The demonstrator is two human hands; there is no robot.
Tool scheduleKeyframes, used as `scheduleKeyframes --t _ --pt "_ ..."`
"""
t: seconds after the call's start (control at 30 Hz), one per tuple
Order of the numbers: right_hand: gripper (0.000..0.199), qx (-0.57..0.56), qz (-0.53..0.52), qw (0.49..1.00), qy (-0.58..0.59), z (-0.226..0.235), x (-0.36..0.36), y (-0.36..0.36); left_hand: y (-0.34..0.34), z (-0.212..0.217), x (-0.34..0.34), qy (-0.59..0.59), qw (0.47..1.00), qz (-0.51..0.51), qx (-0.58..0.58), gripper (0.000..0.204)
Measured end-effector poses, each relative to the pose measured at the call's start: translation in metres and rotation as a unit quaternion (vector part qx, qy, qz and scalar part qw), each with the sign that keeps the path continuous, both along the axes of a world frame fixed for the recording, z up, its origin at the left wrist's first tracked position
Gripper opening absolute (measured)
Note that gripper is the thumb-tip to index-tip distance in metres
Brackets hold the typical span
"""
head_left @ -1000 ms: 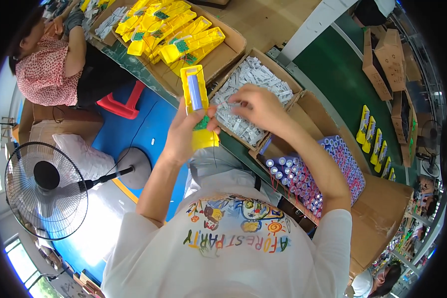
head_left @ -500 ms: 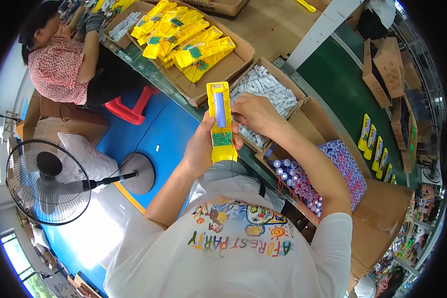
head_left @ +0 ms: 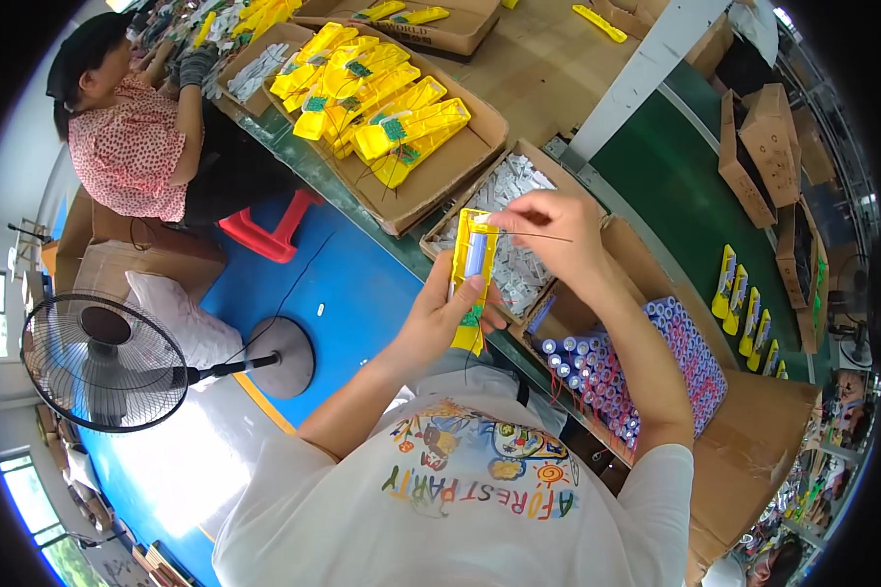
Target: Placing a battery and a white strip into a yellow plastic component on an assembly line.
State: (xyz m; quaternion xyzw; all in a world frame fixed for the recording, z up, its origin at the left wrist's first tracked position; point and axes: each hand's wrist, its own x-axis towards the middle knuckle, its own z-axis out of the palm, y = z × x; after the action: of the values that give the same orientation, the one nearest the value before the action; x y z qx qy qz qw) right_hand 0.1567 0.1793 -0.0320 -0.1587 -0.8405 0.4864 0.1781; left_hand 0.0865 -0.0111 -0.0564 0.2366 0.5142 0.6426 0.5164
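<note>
My left hand (head_left: 439, 318) grips the yellow casing (head_left: 472, 279) upright (blue cell inside). Right hand (head_left: 548, 240) pinches a thin wire (head_left: 538, 235) at its top, w/ fingers pressed together.

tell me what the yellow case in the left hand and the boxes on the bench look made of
Yellow case: looks like moulded plastic, smooth and slightly glossy, with an even bright colour and crisp edges. It is held in the left hand while the right hand pinches a thin wire at its top. Boxes: plain brown cardboard, matte, with raw folded flaps and creased rims.
</note>
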Motion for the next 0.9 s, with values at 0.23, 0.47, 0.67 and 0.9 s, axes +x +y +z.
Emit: scheduleKeyframes --t 0.23,0.47,0.67,0.9 --pt "0.026 0.050 -0.049 0.997 -0.014 0.003 0.011 0.013 0.006 0.003 0.008 0.048 0.991 -0.127 0.000 0.036" --pt "0.015 0.030 -0.109 0.993 -0.045 -0.020 0.039 0.044 0.044 0.009 0.028 -0.043 0.979 -0.186 0.075 0.035" --pt "0.010 0.092 -0.031 0.995 -0.011 -0.022 0.039 0.039 0.025 0.008 0.026 -0.118 0.951 -0.273 0.088 0.040" --pt "0.010 0.243 0.160 0.955 -0.062 -0.062 -0.020 0.011 0.008 0.009 0.030 -0.115 0.964 -0.219 0.092 0.039"
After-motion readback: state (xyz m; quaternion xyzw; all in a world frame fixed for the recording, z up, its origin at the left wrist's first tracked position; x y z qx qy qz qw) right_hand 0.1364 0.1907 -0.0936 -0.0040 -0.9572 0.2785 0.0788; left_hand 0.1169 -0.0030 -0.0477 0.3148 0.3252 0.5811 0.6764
